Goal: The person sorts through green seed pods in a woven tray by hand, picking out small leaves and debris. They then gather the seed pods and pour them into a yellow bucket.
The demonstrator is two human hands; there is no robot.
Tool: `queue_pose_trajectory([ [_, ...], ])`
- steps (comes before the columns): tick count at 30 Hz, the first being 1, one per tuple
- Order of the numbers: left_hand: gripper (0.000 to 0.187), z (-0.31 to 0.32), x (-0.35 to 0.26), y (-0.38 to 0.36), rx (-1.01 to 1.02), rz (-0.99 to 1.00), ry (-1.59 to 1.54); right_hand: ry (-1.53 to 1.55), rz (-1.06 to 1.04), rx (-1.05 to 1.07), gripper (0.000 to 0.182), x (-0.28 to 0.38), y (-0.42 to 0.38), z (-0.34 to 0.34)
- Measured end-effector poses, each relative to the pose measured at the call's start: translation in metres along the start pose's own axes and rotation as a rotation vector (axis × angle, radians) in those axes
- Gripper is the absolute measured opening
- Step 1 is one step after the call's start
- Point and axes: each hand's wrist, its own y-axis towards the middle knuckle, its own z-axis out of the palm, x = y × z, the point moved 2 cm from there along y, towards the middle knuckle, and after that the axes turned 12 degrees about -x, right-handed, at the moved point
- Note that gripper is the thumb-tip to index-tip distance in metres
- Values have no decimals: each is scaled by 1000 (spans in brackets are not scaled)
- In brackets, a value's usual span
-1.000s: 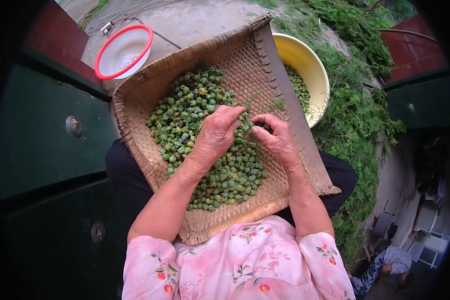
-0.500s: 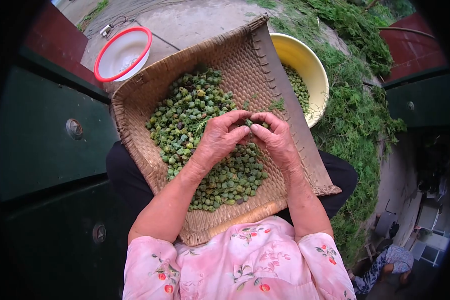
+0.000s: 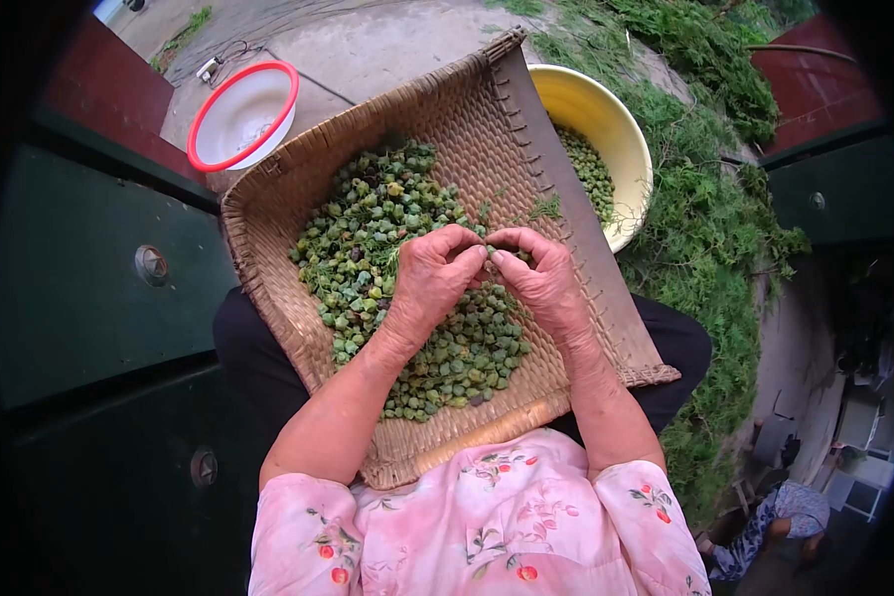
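We can read no words, brand names or numbers anywhere in the frame. The only sign we can make out is a star, which stands on each of two round metal bosses on the dark green panels: the upper boss [image 3: 151,265] at the left of the frame, and the lower boss [image 3: 204,466] at the lower left. On the small round boss [image 3: 816,201] at the right of the frame, we find any mark too small to tell.
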Motion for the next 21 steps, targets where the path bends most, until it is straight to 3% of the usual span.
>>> queue_pose_trajectory([
  [1, 11, 0, 0, 0, 4, -26, -19, -62, -61, -14, 19, 0, 0, 0],
  [4, 10, -1, 2, -1, 42, -234, -435, 31, 25, -130, 19, -4, 4, -8],
  [7, 11, -1, 0, -1, 69, -308, -519, 652, 250, -22, 18, -8, 9, -17],
  [11, 13, 2, 5, -1, 45, -287, -577, 862, 291, 65, 18, -10, 6, -23],
  [14, 12, 3, 6, -1, 46, -272, -555, 430, 255, -34, 17, -9, 5, -24],
  [17, 12, 4, 6, -1, 86, -250, -484, -40, -177, -55, 17, 1, 4, -17],
  [21, 15, 3, 5, -2, 142, -247, -422, -100, -111, 121, 25, 2, 1, -12],
])
